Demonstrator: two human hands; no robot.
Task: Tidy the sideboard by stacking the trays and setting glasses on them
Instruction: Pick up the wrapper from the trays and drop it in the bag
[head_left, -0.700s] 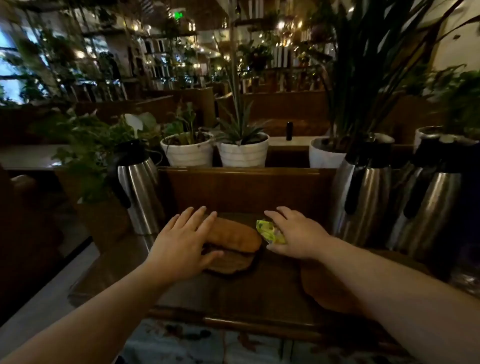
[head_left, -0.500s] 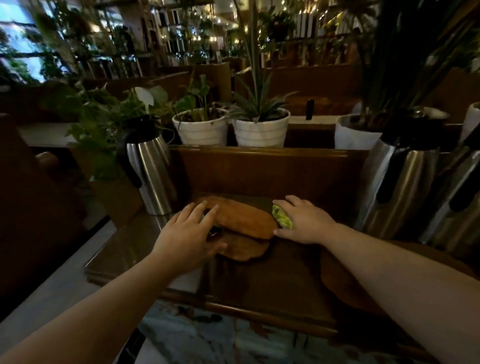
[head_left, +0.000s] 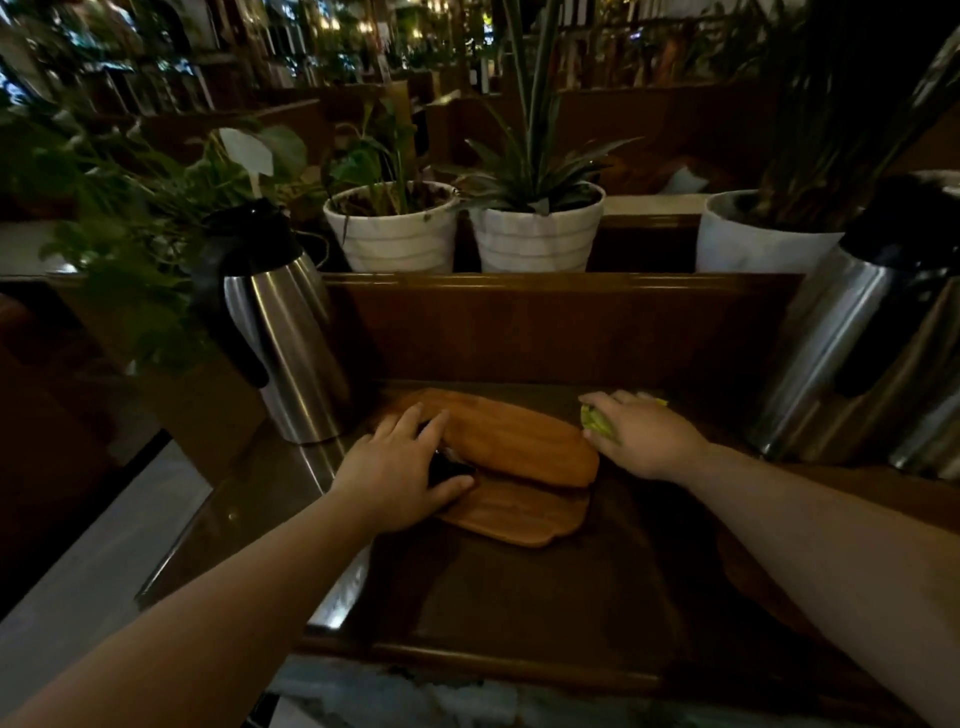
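Trays occupy the middle of the sideboard: an upper wooden tray lies askew over a lower wooden tray, the upper one set back and overhanging to the rear. Left hand rests at the trays' left end, fingers spread over the upper edge, thumb near the lower one; a dark object beneath the palm cannot be identified. Right hand lies at the right end, fingers curled over a green-yellow item. Steel flasks stand to either side. No glasses are visible. Stacking appears to be in hand; squaring the two trays seems to be required next.
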